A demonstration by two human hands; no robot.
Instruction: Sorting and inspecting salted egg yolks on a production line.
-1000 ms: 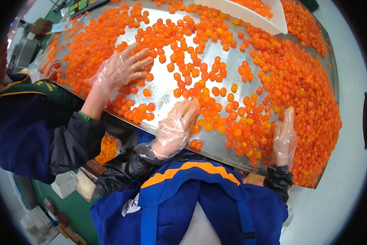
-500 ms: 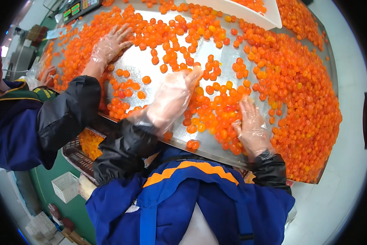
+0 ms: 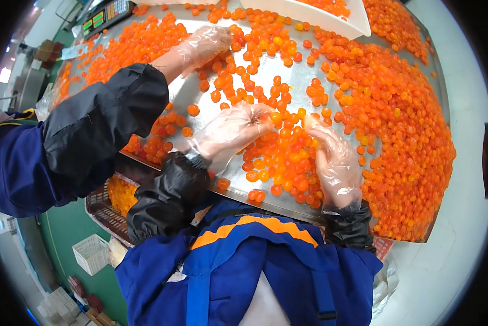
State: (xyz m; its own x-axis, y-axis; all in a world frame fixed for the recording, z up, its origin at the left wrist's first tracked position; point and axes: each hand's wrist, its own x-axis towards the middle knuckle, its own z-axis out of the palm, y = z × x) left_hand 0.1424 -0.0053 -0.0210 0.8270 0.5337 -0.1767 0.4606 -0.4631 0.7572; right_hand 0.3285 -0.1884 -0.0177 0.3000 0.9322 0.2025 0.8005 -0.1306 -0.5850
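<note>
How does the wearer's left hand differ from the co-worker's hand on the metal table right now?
The left hand lies near the table's front edge, at a cluster of orange balls beside the right hand; the co-worker's hand reaches farther back among scattered balls. The left hand's sleeve is black only at the cuff; the co-worker's black sleeve cover is longer. Both wear clear plastic gloves.

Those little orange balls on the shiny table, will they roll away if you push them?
Probably. The orange balls look round and glossy, so they likely roll and slip on the smooth metal table. The cupped left hand and right hand corral them.
</note>
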